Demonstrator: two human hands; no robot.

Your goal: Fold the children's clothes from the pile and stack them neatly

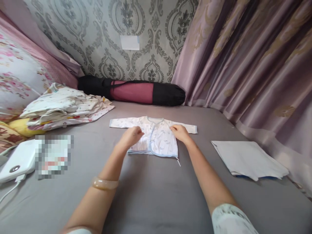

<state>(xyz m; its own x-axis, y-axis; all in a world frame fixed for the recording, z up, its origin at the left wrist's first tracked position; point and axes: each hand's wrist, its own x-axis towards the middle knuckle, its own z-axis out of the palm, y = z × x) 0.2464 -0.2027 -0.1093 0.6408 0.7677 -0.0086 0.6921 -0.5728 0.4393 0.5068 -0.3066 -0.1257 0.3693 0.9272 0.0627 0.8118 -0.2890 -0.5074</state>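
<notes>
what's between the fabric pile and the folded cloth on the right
In the head view, a small printed top lies there on the grey sheet, with the left hand and right hand at it.

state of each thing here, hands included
small shirt, spread flat, sleeves outstretched
left hand, curled at the shirt, grip unclear
right hand, curled at the shirt, grip unclear
pale cloth, folded flat
clothes pile, stacked
white device, cable plugged in
long bag, lying on its side
curtain, hanging in folds
</notes>
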